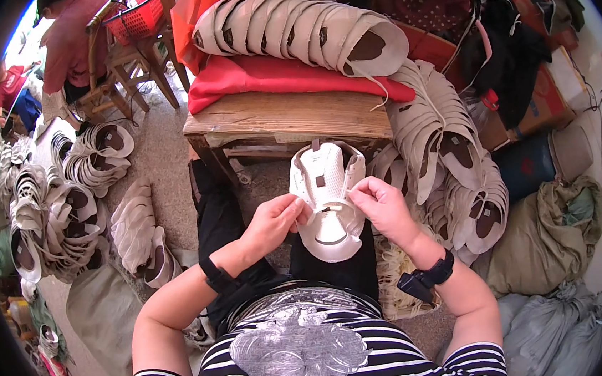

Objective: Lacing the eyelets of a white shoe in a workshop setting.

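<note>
A whitish shoe upper (pixel 332 242) rests over my lap, its mesh vamp toward the wooden stool and its rounded opening toward me. My left hand (pixel 271 223) is closed on its left edge, thumb and forefinger pinched together. On the opposite edge, my right hand (pixel 387 208) pinches near the eyelet strip. Whether a lace or thread lies between the fingertips is too small to make out. A row of nested shoe uppers (pixel 272 29) lies on a red cloth (pixel 282 80) over the wooden stool (pixel 286 115) just ahead.
More nested uppers (pixel 455 148) hang beside the stool at right. Several stacks of uppers (pixel 73 218) cover the floor at left. Grey plastic sacks (pixel 545 345) and an olive sack (pixel 550 242) stand at right. A person in a red top (pixel 78 32) sits at the far left.
</note>
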`<action>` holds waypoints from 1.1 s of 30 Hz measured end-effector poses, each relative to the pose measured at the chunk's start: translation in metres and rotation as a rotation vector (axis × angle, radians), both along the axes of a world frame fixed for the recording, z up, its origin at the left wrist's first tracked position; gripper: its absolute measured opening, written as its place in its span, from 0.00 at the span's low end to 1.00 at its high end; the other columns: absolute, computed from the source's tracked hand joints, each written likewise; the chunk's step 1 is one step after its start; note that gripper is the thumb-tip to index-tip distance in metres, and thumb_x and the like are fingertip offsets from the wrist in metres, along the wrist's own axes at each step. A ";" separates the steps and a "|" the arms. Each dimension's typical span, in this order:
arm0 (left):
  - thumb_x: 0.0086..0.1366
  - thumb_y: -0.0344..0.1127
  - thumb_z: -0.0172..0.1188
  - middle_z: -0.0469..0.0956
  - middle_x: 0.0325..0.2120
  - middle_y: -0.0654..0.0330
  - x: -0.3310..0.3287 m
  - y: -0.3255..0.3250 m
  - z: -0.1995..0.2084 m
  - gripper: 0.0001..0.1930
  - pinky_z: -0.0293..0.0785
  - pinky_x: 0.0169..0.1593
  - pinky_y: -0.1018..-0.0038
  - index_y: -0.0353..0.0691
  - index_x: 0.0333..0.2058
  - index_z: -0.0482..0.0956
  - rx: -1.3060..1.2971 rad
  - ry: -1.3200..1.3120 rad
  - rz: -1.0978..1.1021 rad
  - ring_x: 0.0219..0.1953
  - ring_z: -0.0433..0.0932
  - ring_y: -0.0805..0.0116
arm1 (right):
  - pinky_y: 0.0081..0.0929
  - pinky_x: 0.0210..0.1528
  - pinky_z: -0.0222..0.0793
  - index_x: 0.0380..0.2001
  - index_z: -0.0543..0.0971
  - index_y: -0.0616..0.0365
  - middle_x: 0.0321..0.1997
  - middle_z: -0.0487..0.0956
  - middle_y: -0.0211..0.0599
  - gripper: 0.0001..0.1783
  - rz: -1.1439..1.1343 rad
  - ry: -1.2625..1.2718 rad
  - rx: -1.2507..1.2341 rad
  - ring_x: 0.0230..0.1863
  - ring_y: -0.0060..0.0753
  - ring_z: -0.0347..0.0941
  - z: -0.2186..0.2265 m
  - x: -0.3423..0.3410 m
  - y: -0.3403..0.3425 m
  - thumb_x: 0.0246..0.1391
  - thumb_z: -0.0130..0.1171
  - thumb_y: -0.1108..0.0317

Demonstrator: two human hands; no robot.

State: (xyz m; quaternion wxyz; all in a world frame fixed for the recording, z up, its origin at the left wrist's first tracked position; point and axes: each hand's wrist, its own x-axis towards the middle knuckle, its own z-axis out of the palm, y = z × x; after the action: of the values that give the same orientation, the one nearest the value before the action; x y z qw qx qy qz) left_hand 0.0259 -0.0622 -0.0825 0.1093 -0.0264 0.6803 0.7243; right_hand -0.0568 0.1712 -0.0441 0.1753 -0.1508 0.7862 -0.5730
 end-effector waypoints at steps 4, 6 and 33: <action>0.75 0.41 0.45 0.77 0.27 0.66 0.001 0.003 0.004 0.17 0.69 0.32 0.83 0.36 0.35 0.78 0.042 -0.077 -0.047 0.26 0.71 0.81 | 0.20 0.35 0.68 0.31 0.79 0.62 0.26 0.78 0.25 0.11 0.032 -0.001 0.101 0.30 0.14 0.69 0.001 -0.003 0.003 0.58 0.60 0.64; 0.75 0.41 0.45 0.78 0.25 0.64 -0.001 0.002 0.008 0.17 0.69 0.31 0.83 0.36 0.35 0.78 0.092 -0.137 -0.086 0.24 0.72 0.80 | 0.21 0.34 0.69 0.31 0.79 0.62 0.26 0.78 0.26 0.11 0.045 -0.010 0.116 0.30 0.14 0.70 -0.002 -0.006 0.007 0.57 0.61 0.63; 0.62 0.44 0.59 0.79 0.24 0.53 -0.041 -0.004 0.064 0.15 0.77 0.31 0.62 0.36 0.30 0.77 -1.227 0.271 -0.351 0.27 0.81 0.55 | 0.39 0.31 0.71 0.22 0.79 0.55 0.22 0.78 0.43 0.09 0.318 0.151 0.559 0.27 0.44 0.78 0.045 -0.028 -0.018 0.43 0.59 0.61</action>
State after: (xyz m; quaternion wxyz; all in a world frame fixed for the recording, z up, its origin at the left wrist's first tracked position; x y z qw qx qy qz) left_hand -0.0149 -0.0660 -0.0182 0.1041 0.1192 0.9722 0.1725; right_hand -0.0843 0.1529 0.0013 0.2386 -0.2598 0.8903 -0.2879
